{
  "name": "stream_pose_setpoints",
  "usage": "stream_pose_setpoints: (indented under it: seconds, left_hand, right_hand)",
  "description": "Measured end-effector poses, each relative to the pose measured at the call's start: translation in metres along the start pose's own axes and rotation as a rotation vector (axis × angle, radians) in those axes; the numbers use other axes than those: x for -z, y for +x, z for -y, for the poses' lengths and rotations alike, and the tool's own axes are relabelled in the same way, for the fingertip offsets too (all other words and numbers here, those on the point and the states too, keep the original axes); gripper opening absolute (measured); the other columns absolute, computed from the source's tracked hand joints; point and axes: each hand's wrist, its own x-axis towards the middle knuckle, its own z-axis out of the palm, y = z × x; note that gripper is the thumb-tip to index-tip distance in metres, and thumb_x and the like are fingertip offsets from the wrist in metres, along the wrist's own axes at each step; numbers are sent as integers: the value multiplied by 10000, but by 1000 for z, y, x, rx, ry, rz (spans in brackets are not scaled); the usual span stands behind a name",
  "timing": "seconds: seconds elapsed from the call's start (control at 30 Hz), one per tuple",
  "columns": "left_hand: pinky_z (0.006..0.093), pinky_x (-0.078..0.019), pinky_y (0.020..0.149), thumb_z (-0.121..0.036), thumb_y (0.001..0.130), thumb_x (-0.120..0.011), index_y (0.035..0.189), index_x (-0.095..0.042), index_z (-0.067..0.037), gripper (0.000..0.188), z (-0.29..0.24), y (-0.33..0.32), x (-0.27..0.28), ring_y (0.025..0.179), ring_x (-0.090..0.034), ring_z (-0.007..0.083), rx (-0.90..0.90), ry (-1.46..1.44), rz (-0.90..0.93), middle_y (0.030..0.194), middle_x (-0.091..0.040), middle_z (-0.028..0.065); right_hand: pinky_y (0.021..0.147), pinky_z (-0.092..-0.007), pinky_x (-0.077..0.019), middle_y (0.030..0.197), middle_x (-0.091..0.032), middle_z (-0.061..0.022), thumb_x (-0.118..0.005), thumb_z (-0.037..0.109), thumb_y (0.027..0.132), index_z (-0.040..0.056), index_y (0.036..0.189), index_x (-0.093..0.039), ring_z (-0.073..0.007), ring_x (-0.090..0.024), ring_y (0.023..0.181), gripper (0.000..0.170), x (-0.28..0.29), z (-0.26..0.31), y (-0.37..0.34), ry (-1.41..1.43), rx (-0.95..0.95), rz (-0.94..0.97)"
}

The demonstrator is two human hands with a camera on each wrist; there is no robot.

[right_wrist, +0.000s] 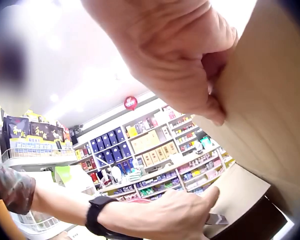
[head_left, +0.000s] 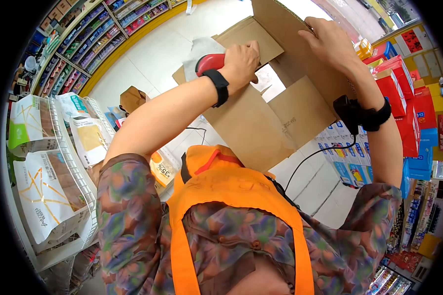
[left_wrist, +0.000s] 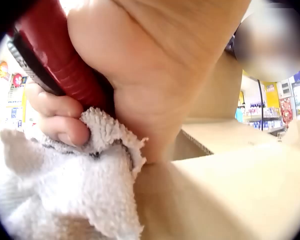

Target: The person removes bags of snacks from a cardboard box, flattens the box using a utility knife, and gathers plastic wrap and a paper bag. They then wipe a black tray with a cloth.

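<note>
My left hand (head_left: 240, 63) grips a red-handled box cutter (head_left: 211, 64) low over the open cardboard box (head_left: 248, 123). A short metal blade (right_wrist: 218, 219) shows beyond that hand in the right wrist view. The fingers also hold a crumpled grey-white cloth (left_wrist: 75, 180) against the red handle in the left wrist view. With thumb and fingers on either side, my right hand (head_left: 332, 43) pinches the top edge of a tall upright cardboard flap (head_left: 300, 49). Other flaps lie spread out, one printed with small dark letters. White floor shows through a gap between them.
White wire shelves (head_left: 59, 172) with bagged goods stand close on the left. Stacked red gift bags (head_left: 396, 86) and blue-white packs (head_left: 347, 152) stand at the right. Stocked display shelves (head_left: 101, 37) curve behind the box. A black cable (head_left: 325, 147) hangs from the right wrist.
</note>
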Motion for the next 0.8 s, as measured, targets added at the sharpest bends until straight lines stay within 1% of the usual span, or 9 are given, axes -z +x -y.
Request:
stream_pose_setpoints:
  seconds: [0.07,0.17,0.33,0.43,0.5,0.6,0.63,0.73,0.8]
  left_hand:
    - [313,-506,524,-317,713,-730,1182,-497,143,697,-10,4,-17,614,-673,222,71,136,-99,661,-652,76]
    - [334,-516,526,-203,772,-645,1248,-439,170,638,-9,13,-22,715,-685,215,130,-8,84,849,-685,126]
    - [437,-548,659,-94,749,-552,838,-686,25,200,26,-4,3,752,-654,412,-90,-265,196,824,-642,265]
    - [445,-545,676,-104,758,-556,850,-673,42,209,53,-9,0,793,-657,411,-127,-278,343,832,-649,276]
    - [459,-534,678,-105,750,-555,820,-656,52,199,63,-25,7,775,-639,433,-99,-330,313,809,-640,282]
    - [473,-510,656,-130,719,-572,699,-594,70,202,69,-45,-6,667,-601,448,-164,-376,14,712,-613,272]
    - [471,-506,650,-132,719,-573,691,-583,74,207,72,-47,-11,664,-600,445,-135,-395,58,697,-604,272]
    - [460,-486,617,-133,714,-584,610,-514,90,256,75,-45,16,636,-583,434,-75,-490,190,633,-561,272]
    - [444,-489,613,-130,715,-593,756,-551,119,256,76,-48,28,621,-582,424,-124,-501,216,628,-559,268]
  right_hand:
    - [642,-474,-425,731,-577,-235,-576,227,902,-31,846,-528,-427,-556,716,268,0,6,1,-26,58,-17]
    - [672,-473,-471,773,-616,-230,-587,215,877,-15,851,-553,-422,-598,760,234,-11,-2,-1,-82,86,11]
    - [755,-478,-465,880,-621,-242,-545,118,886,23,1008,-531,-425,-589,883,155,-54,-22,-29,14,-60,125]
    - [943,-422,-439,1102,-604,-180,-589,86,811,61,1173,-535,-332,-575,1022,367,-82,21,-58,-450,224,-386]
    - [1031,-399,-376,1227,-532,-135,-596,76,772,93,1280,-509,-275,-507,1134,516,-89,55,-82,-74,476,-362]
    - [1018,-406,-385,1219,-535,-133,-586,89,818,92,1308,-496,-280,-483,1169,499,-105,61,-97,219,563,116]
    - [1025,-393,-375,1166,-561,-125,-533,178,907,80,1267,-533,-271,-458,1200,373,-103,60,-94,567,248,261]
    - [961,-374,-387,977,-585,-120,-420,373,981,49,1085,-617,-251,-504,1070,393,-128,34,-81,331,389,-43]
    - [928,-383,-394,935,-565,-117,-435,373,976,44,978,-615,-259,-501,1014,375,-119,35,-70,331,357,187]
